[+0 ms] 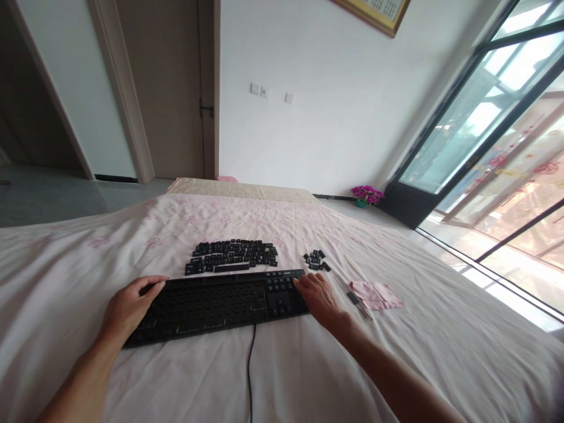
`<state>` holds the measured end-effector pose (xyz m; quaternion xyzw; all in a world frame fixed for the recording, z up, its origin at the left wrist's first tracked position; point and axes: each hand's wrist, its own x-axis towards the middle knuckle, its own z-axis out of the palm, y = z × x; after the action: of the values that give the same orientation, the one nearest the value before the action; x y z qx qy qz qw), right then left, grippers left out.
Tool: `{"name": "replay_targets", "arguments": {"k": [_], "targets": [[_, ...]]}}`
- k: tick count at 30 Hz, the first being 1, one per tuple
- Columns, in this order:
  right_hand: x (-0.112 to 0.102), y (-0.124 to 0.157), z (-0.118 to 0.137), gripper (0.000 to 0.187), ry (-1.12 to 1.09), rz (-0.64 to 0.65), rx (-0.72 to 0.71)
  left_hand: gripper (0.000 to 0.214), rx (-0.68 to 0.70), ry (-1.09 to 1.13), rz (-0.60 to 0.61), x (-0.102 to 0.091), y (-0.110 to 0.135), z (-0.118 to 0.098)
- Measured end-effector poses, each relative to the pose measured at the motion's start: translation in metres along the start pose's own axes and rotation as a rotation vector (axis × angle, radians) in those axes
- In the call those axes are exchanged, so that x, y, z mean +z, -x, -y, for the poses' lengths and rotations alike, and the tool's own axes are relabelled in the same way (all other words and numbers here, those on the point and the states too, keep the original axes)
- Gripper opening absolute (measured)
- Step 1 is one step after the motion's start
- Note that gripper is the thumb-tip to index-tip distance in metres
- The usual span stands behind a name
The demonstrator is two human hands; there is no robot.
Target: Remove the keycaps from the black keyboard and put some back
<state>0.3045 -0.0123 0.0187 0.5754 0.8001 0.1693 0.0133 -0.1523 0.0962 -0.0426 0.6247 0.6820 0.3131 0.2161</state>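
Note:
A black computer keyboard lies slightly tilted across the cloth, most of its keycaps off. Several keycaps still sit on its number pad at the right. My left hand grips the keyboard's left end, thumb and forefinger closed near the far corner. With bent fingers held together, my right hand grips the right end beside the number pad; its fingertips are partly hidden. Loose black keycaps lie in rows just beyond the keyboard. A smaller heap of keycaps is farther right.
A pink cloth lies to the right, with a small dark piece and a thin tool beside it. The keyboard's cable runs toward me. A wrinkled pale bedsheet covers the surface.

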Motion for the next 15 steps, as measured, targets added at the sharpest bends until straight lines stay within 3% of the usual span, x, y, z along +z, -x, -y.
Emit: {"name": "replay_targets", "arguments": {"k": [5, 10, 15], "targets": [[0.002, 0.010, 0.013, 0.041, 0.043, -0.034, 0.043, 0.034, 0.007, -0.012, -0.010, -0.002, 0.002, -0.004], [0.000, 0.010, 0.023, 0.051, 0.000, 0.012, 0.083, 0.036, 0.008, -0.015, 0.001, -0.004, 0.002, -0.005], [-0.004, 0.010, 0.025, 0.052, -0.049, 0.026, 0.094, 0.036, 0.004, -0.021, -0.009, -0.003, 0.002, -0.004]]}}
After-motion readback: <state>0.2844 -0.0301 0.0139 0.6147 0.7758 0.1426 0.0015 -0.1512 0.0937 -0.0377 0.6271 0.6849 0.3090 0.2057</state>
